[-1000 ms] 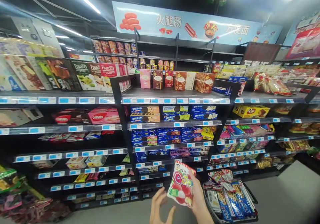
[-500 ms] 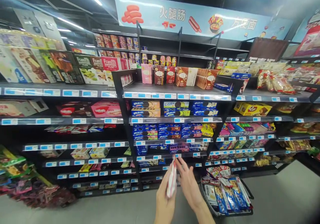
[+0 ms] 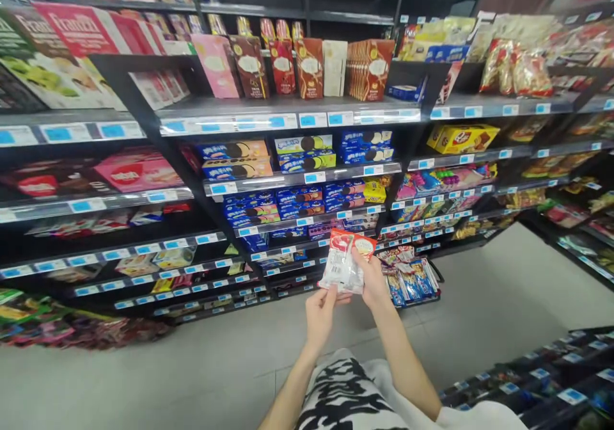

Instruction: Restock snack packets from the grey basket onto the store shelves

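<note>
Shelving (image 3: 268, 105), black, several tiers, boxed and bagged goods, blue-marked price labels along the shelf edges; stands across the far side of the view. Floor (image 3: 225, 359), grey, tiled, between the person and the shelving. Basket (image 3: 416, 302), dark-rimmed, on the floor at the foot of the shelving, stocked with blue-and-white packs (image 3: 410, 281); lies to the right of and beyond both hands, its near left part masked by the right hand. Right hand (image 3: 374, 281), one, closed on the right edge of the item below, thumb laid over the upward face, fingers mostly hidden behind. Left hand (image 3: 320, 317), one, thumb and fingertips drawn together at the lower edge, near the left corner. Red-and-silver packet (image 3: 343, 267), one, held in the air between the two hands, well apart from the basket; face tipped up toward the wearer, long axis running away from the body and leaning slightly right at its red end. Principal relation: basket right of and beyond the packet, right hand the nearer of the two.
</note>
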The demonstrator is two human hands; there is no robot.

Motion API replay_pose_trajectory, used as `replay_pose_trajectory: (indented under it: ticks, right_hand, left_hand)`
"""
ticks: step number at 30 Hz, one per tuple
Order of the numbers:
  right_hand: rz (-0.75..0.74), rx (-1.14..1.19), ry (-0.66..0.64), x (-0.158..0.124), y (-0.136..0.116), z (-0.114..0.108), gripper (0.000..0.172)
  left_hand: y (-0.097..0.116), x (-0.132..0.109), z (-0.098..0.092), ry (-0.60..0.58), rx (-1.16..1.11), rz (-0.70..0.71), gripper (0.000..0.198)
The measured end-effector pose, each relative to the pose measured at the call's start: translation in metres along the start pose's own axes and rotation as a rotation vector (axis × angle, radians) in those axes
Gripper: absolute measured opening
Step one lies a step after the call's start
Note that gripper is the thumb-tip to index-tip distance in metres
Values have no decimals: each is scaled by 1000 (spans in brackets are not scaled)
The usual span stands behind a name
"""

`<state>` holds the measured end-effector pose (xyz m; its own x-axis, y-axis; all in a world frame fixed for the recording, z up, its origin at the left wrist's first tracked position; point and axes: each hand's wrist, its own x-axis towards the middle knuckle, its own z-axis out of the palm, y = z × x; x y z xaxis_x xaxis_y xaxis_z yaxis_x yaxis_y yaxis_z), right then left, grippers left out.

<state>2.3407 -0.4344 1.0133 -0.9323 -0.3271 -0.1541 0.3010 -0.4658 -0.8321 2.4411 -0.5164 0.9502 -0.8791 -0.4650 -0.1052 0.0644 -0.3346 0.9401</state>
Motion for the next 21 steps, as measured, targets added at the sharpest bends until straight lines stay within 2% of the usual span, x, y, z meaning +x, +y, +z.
replay_pose_trajectory:
  ticks: [6, 12, 17, 21]
  right_hand:
    - [-15, 21, -3, 2, 3, -20, 44]
    - [-33, 45, 18, 5, -2, -28, 45]
    - [-1, 75, 43, 8, 0, -31, 48]
    - [48, 126, 50, 11, 11, -30, 50]
  left_hand:
    - [-9, -3, 9, -36, 71, 0, 49]
    - [-8, 0, 17, -48, 102, -10, 51]
    - [-11, 1, 23, 49, 137, 63, 45]
    - [-16, 2, 22, 133, 152, 142, 40]
